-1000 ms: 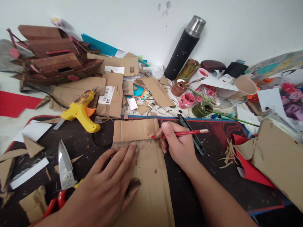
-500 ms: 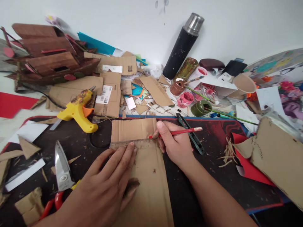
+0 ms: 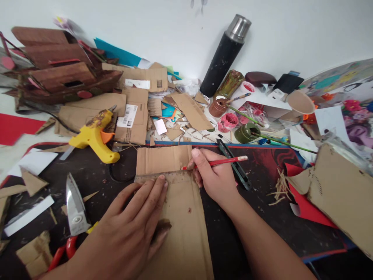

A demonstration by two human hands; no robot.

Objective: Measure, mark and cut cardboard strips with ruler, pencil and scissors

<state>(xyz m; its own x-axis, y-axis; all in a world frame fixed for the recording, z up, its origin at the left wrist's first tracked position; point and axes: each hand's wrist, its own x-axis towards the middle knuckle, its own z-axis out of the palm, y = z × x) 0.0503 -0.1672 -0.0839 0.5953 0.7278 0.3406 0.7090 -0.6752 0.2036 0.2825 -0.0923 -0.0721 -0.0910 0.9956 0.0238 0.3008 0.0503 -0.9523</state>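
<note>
A long piece of brown cardboard [image 3: 186, 229] lies on the dark mat, with a see-through ruler [image 3: 177, 176] across its upper part. My left hand [image 3: 131, 217] rests flat on the ruler and cardboard, fingers stretched forward and together, the thumb lower down. Pinched in my right hand [image 3: 214, 175] is a red pencil [image 3: 224, 161], its tip touching the cardboard along the ruler's upper edge, near the right side. A dark green utility knife [image 3: 234, 165] lies just beyond my right hand. Scissors [image 3: 76, 214] with red handles are left of my left hand, partly hidden by the forearm.
A yellow glue gun [image 3: 97, 138] sits at the back left, before a brown cardboard ship [image 3: 67, 70]. Paint jars [image 3: 229, 122] with brushes and a black flask [image 3: 223, 58] stand behind the mat [image 3: 271, 217]. Cardboard scraps [image 3: 192, 111] are piled at the back.
Hardly anything differs. The whole view has shifted a little; the pencil tip sits at nearly the same spot, perhaps slightly further left, and my left hand stays on the ruler.
</note>
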